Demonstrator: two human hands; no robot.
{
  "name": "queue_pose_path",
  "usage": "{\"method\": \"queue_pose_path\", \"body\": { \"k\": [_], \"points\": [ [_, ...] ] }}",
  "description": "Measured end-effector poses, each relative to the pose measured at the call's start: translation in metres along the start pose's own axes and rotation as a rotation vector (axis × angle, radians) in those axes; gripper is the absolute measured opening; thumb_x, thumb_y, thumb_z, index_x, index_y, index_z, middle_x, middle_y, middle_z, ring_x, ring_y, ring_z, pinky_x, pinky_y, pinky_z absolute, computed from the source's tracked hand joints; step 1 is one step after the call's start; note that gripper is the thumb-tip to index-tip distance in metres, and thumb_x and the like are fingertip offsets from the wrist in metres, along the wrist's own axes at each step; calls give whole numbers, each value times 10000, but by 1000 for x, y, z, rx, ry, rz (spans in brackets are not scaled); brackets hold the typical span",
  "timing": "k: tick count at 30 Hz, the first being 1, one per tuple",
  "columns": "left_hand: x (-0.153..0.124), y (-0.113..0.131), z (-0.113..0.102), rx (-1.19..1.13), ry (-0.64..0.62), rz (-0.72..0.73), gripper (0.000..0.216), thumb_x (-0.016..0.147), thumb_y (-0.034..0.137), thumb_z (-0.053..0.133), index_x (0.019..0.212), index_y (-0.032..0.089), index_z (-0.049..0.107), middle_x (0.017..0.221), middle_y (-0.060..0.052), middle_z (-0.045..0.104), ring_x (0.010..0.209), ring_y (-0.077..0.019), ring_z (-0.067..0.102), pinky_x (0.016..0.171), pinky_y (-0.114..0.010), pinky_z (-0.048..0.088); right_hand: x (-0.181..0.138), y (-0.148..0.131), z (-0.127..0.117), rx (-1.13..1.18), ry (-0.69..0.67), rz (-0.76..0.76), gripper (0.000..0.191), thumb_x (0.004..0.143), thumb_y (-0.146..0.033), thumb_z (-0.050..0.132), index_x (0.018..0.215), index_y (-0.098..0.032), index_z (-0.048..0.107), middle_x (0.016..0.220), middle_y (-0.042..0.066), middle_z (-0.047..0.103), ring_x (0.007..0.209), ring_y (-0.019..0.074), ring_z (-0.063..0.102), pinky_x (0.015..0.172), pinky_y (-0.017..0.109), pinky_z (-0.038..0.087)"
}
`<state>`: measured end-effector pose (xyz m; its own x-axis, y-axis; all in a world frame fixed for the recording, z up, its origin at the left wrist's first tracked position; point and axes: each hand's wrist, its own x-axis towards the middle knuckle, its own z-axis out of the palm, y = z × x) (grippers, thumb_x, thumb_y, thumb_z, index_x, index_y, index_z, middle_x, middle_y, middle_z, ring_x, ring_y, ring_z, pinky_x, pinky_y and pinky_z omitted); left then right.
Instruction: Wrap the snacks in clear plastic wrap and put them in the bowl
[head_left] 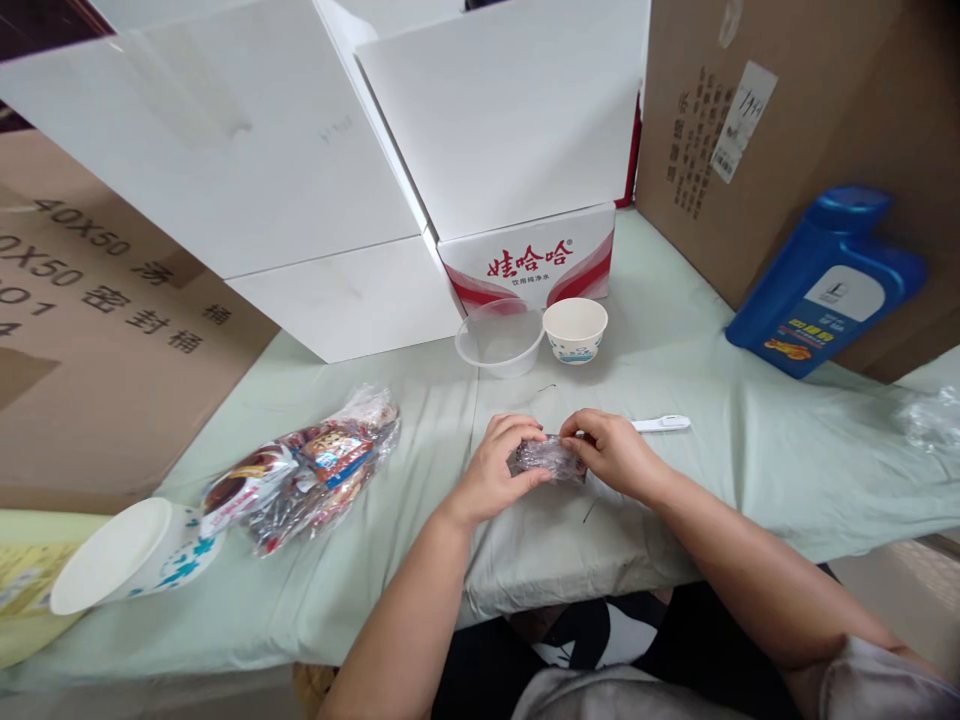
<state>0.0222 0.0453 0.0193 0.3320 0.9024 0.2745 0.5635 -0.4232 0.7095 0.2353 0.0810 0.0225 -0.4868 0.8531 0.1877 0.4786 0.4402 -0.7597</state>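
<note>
A small package in clear, crinkled plastic wrap with something dark inside (551, 458) is between my two hands, just above the table or resting on it; I cannot tell which. Around its left side curl the thumb and fingers of my left hand (501, 462). At its upper right edge my right hand (611, 452) pinches the wrap. Past my right hand lies a white plastic utensil (661, 424), its far part hidden by the hand. A thin dark strand (547, 388) lies beyond the package.
Farther back stand a clear plastic bowl (499, 345) and a patterned paper bowl (576, 330), before a white and red carton (529, 262). Bagged snacks (322, 470) and a tipped paper bowl (169, 550) lie left. A blue bottle (829, 285) leans by a cardboard box (697, 130).
</note>
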Motion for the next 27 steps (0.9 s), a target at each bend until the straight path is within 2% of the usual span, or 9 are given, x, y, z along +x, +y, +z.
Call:
{"method": "queue_pose_path", "body": {
  "k": [4,7,9,11,14,17,21,24,27],
  "points": [
    [1,-8,-2,-52,-31,-97,224,783,278,688,995,215,651,1107,-83,628,1076,-238,576,912,-366,488,-2,0,5,-58,29,-3,164,884,-212,563,1039,-209,613,1003,55,641,804,159,618,732,297,483],
    [2,-10,-2,-106,-56,-157,142,847,284,596,942,196,655,1057,-80,632,986,-218,611,825,-334,505,-4,-3,9,-135,-81,-142,444,797,-303,714,1203,-223,552,1163,94,581,926,200,609,788,330,493],
    [2,-7,0,-115,-92,-155,219,799,330,681,973,200,652,1070,-77,627,999,-232,609,848,-349,501,-4,-5,10,-235,-129,-184,335,816,-284,694,1127,-217,588,1091,90,603,979,224,589,803,332,473],
    [1,-3,2,-87,-127,-155,465,661,349,819,1060,213,624,1116,-76,614,1045,-258,595,897,-373,492,-3,-6,11,-275,-114,-130,99,886,-213,578,980,-211,609,957,63,631,899,199,595,753,298,445],
    [-1,0,8,13,-81,-169,624,589,263,855,1139,228,560,1127,-61,601,1066,-260,581,946,-392,475,-1,-3,11,-195,-46,-1,88,906,-170,489,866,-210,555,836,29,637,733,157,579,668,268,401],
    [-1,-2,11,55,-2,-160,522,665,179,768,1133,221,540,1078,-46,598,1008,-223,589,900,-354,491,-1,0,10,-124,59,48,58,891,-197,465,848,-221,495,780,20,626,674,162,560,628,273,380],
    [0,-4,9,85,31,-73,110,768,156,640,859,215,622,991,-42,614,975,-207,589,887,-337,482,-2,3,8,38,253,78,60,889,-276,458,850,-231,465,721,7,601,637,162,557,604,275,394],
    [1,-7,5,35,188,-83,51,797,185,589,761,212,615,918,-43,637,945,-207,596,889,-349,478,-3,6,3,239,382,95,111,887,-325,475,839,-225,465,745,10,614,644,153,571,612,276,424],
    [3,-18,0,-216,491,-207,68,812,273,575,799,208,558,894,-37,644,847,-176,615,803,-319,505,-2,13,-5,360,506,80,96,859,-299,483,805,-221,469,785,20,625,704,160,585,655,291,450]
  ]
}}
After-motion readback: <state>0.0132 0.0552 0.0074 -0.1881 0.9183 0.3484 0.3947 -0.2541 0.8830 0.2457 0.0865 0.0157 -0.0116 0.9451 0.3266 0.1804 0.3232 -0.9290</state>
